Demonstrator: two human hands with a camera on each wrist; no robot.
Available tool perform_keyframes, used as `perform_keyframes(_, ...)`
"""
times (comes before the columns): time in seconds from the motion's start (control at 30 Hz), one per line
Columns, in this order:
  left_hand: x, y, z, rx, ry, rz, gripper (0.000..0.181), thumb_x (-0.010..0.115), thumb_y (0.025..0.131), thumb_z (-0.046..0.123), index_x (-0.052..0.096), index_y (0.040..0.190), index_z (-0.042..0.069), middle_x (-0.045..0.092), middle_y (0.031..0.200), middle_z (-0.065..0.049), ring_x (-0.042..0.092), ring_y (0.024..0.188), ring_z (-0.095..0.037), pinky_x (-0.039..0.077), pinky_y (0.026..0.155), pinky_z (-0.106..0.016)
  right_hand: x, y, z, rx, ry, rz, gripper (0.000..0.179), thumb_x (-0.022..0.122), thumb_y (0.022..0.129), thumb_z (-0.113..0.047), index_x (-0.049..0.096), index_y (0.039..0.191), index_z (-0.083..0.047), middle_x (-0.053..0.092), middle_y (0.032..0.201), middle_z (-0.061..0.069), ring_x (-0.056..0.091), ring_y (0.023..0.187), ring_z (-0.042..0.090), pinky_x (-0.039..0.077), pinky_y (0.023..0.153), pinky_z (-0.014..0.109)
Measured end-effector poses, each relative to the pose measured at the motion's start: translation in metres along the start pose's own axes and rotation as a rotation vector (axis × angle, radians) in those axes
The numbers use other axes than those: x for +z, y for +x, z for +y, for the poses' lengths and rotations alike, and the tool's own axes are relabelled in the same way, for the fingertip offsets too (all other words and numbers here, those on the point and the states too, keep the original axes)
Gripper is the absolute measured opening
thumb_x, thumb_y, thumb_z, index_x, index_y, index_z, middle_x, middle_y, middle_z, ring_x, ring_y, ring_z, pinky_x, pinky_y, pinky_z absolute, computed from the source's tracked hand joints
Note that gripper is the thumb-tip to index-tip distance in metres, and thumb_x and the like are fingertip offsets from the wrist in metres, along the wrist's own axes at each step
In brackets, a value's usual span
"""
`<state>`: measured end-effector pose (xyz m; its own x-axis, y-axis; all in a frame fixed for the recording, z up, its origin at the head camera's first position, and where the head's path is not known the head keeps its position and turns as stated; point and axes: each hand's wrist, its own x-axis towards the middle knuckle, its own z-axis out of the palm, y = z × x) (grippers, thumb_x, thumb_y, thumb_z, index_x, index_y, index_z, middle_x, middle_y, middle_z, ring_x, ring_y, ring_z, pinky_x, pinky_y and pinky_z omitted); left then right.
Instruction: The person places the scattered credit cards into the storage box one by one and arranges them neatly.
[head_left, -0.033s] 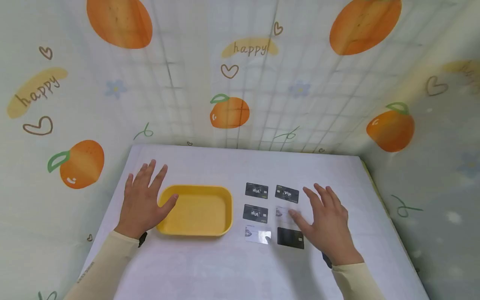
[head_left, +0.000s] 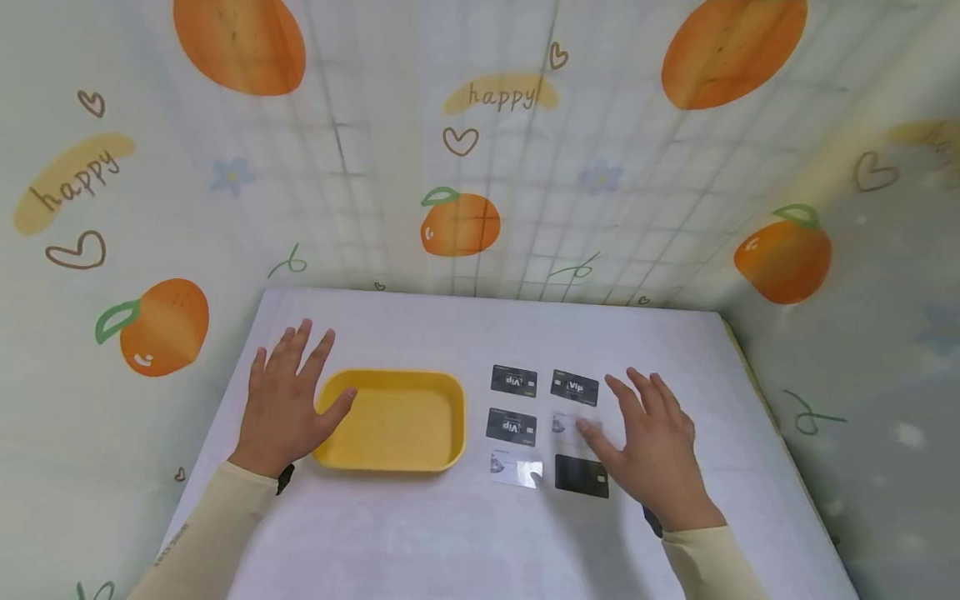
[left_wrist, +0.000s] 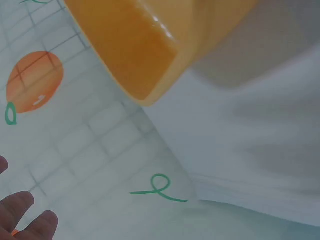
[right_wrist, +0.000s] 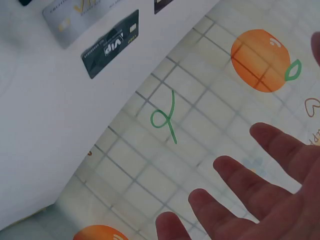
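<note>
My left hand [head_left: 283, 412] is spread out above the left end of a yellow tray [head_left: 397, 421], its thumb overlapping the rim in the head view. Nothing is in its grasp. To the tray's right lie several bank-style cards in two columns. The left column has a dark VIP card [head_left: 513, 381], a second dark VIP card [head_left: 512, 427] and a silvery card [head_left: 516, 468]. In the right column are another dark VIP card [right_wrist: 111, 44], a pale card [head_left: 564, 427] partly behind my thumb, and a plain black card [head_left: 581, 476]. My right hand [head_left: 660, 454], fingers extended and holding nothing, hovers beside that column.
A white-covered table [head_left: 420, 542] bears the tray and cards. Behind it and at both sides hangs a pale curtain [head_left: 360, 225] printed with oranges, hearts and the word happy. The right hand's shadow [head_left: 592, 533] falls across the table's front.
</note>
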<state>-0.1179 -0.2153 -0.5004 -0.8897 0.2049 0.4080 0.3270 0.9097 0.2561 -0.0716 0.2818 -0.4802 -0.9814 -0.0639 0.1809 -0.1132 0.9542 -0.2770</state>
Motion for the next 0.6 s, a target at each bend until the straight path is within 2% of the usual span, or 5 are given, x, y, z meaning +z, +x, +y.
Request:
perform_keyframes(0.37, 0.007, -0.021, -0.009, -0.059, -0.019, -0.023, 0.082, 0.066, 0.095, 0.056, 0.041, 0.164, 0.02, 0.036, 0.166, -0.019, 0.035, 0.15, -0.044, 0.024, 0.113, -0.073, 0.002, 0.007, -0.007, -0.008, 0.021, -0.02, 0.085, 0.08, 0.09, -0.051, 0.047, 0.156, -0.008, 0.036, 0.163, 0.024, 0.023, 0.152, 0.05, 0.025, 0.103, 0.084)
perform_keyframes(0.47, 0.007, -0.025, -0.013, -0.068, -0.022, -0.018, 0.08, 0.067, 0.095, 0.053, 0.043, 0.163, 0.018, 0.04, 0.164, -0.019, 0.042, 0.145, -0.045, 0.032, 0.109, -0.072, 0.003, 0.011, -0.008, -0.026, 0.021, -0.02, 0.084, 0.08, 0.09, -0.049, 0.047, 0.156, -0.008, 0.036, 0.163, 0.024, 0.025, 0.151, 0.051, 0.026, 0.103, 0.083)
perform_keyframes(0.6, 0.006, -0.028, -0.015, -0.068, -0.033, 0.013, 0.076, 0.069, 0.094, 0.048, 0.049, 0.159, 0.014, 0.049, 0.156, -0.021, 0.056, 0.128, -0.049, 0.046, 0.094, -0.069, 0.004, 0.014, -0.007, -0.039, 0.031, -0.023, 0.082, 0.08, 0.091, -0.047, 0.048, 0.156, -0.008, 0.037, 0.162, 0.025, 0.027, 0.149, 0.052, 0.027, 0.102, 0.082)
